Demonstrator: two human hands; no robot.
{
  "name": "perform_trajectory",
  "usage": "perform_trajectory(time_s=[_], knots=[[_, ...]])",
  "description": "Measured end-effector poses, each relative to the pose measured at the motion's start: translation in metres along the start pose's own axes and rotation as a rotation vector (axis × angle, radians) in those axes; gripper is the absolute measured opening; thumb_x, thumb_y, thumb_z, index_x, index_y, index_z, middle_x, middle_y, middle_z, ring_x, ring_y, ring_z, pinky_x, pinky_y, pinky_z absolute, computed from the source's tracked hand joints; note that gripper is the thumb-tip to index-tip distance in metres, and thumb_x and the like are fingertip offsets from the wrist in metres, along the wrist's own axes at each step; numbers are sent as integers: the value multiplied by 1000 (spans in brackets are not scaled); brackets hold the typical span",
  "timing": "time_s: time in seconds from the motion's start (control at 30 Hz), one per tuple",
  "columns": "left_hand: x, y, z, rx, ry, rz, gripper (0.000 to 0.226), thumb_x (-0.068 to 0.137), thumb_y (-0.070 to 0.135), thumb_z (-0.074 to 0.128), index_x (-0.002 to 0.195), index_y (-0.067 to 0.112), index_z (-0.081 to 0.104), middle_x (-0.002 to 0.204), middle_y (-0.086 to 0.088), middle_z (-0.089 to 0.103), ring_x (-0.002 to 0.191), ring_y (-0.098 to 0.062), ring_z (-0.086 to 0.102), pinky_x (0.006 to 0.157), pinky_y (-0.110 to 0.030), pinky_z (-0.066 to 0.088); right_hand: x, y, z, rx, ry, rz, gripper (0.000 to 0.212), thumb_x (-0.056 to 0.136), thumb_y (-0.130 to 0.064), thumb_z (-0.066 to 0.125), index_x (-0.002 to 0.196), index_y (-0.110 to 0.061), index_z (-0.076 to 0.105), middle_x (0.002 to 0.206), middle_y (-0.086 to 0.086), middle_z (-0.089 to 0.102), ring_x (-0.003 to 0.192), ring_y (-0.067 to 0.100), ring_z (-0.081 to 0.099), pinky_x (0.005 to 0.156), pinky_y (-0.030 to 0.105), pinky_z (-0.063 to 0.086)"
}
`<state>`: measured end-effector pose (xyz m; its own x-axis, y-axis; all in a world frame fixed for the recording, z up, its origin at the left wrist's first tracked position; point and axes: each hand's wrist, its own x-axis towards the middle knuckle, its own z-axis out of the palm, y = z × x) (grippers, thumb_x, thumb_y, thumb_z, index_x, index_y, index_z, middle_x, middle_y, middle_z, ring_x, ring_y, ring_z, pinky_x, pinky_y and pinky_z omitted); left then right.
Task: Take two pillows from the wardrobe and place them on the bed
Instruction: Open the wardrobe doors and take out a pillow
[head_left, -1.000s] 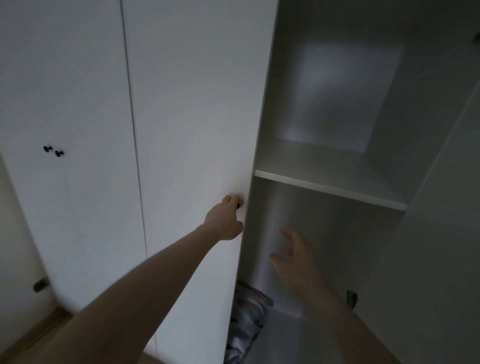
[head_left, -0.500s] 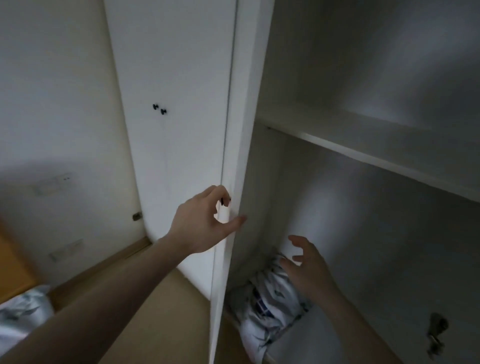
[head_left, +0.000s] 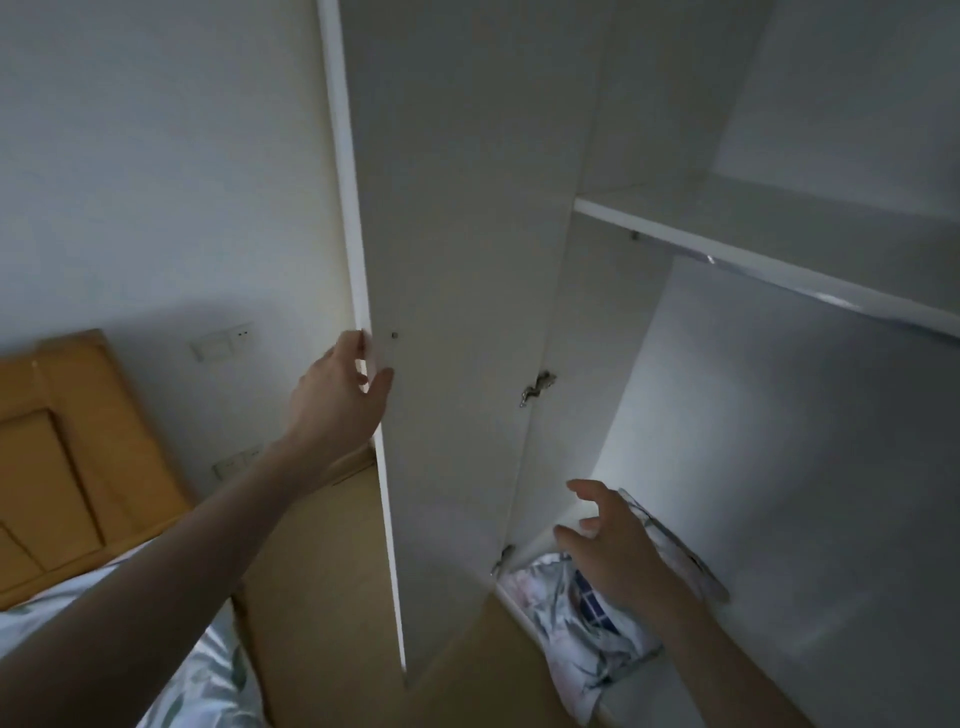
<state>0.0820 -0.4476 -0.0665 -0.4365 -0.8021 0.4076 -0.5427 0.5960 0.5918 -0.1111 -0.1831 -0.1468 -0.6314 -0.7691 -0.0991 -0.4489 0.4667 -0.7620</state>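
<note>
The left hand (head_left: 340, 400) grips the free edge of the open wardrobe door (head_left: 457, 322), fingers wrapped behind the edge and thumb pressed on the inner face, just below a small screw head (head_left: 394, 335). The arm stretches up to it from the near left.

The right hand (head_left: 613, 545) is open, fingers spread and slightly bent, holding nothing. It hovers over the patterned pillows (head_left: 576, 613) that lie bundled on the floor of the wardrobe (head_left: 779, 467), in the near left corner of the compartment. Whether the palm touches the fabric I cannot tell; the fingertips look clear of it. The fabric is pale with grey leaf shapes and a patch of blue check, and how many pillows make up the bundle cannot be made out.

The door stands swung wide toward the left, its inner side facing the viewer, with one hinge (head_left: 537, 387) halfway up and another (head_left: 503, 558) low down beside the pillows. Above the compartment a white shelf (head_left: 753, 244) runs off to the right.

To the far left is a plain white wall with a switch plate (head_left: 221, 343) and a socket (head_left: 236, 465) lower down. The bed (head_left: 208, 670) lies at the near left, covered in a pale leaf-print sheet, with an orange wooden headboard (head_left: 67, 457) against the wall. Tan floor (head_left: 322, 582) shows between bed and wardrobe.
</note>
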Motion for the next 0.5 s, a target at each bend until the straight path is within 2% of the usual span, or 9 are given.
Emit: perform_trajectory(time_s=[0.07,0.13,0.23,0.3,0.4,0.5], knots=[[-2,-7,-1,-54,-30,-25,42,94,35,62,132,25,46,127,2,65,99,-21,69,85,-43,57,3,6,6,-9,-10,11,55,95,-26,66,145,-33,45,145,-5,49,114,9,53,88,24,47],[-11,-11,2,-71,-45,-34,61,92,32,66,145,23,37,141,-2,55,112,-24,64,91,-45,56,4,16,8,-13,-19,34,55,94,-26,67,144,-32,46,144,-4,51,114,9,55,89,24,46],[-45,-3,20,7,-51,23,89,90,29,71,158,17,15,163,-6,19,138,-35,42,101,-52,51,7,36,7,-10,-37,74,55,94,-28,68,144,-32,45,144,-2,50,114,9,52,93,24,42],[-70,11,40,20,-122,134,89,90,30,71,158,22,15,165,0,9,141,-32,37,98,-48,52,11,49,6,-16,-38,103,56,93,-29,68,144,-29,46,144,-1,49,117,9,50,96,23,39],[-86,23,90,56,-393,274,70,91,37,67,151,29,33,159,7,26,139,-21,40,106,-45,49,18,77,4,-43,-51,194,55,93,-28,68,144,-21,48,141,1,53,122,12,53,95,21,38],[-84,29,142,92,-611,267,58,90,40,67,142,30,45,153,11,34,134,-18,46,104,-41,49,27,110,-5,-46,-73,289,43,93,-21,66,134,-14,55,121,4,61,90,4,55,70,8,41]])
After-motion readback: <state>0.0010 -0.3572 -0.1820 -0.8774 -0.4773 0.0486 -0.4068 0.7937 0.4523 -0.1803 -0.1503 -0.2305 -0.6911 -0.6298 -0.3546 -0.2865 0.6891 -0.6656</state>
